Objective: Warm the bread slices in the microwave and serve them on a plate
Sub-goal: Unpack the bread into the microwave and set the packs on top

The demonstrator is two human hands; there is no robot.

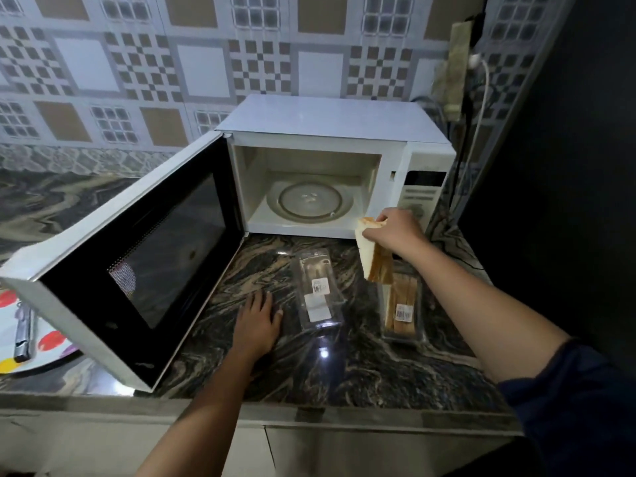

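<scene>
A white microwave (330,118) stands on the dark marbled counter with its door (137,256) swung wide to the left. Its glass turntable (309,203) is bare. My right hand (395,228) is shut on bread slices (370,256), held upright in the air just in front of the microwave's right lower corner. Below them a clear plastic bread tray (402,304) holds more slices. My left hand (258,321) lies flat on the counter, fingers apart, holding nothing, beside the clear plastic lid (318,294).
A white plate with coloured dots (51,342) sits at the far left, partly behind the open door, with a metal utensil (24,335) on it. A dark wall stands on the right. Cables and a socket strip (454,70) hang behind the microwave.
</scene>
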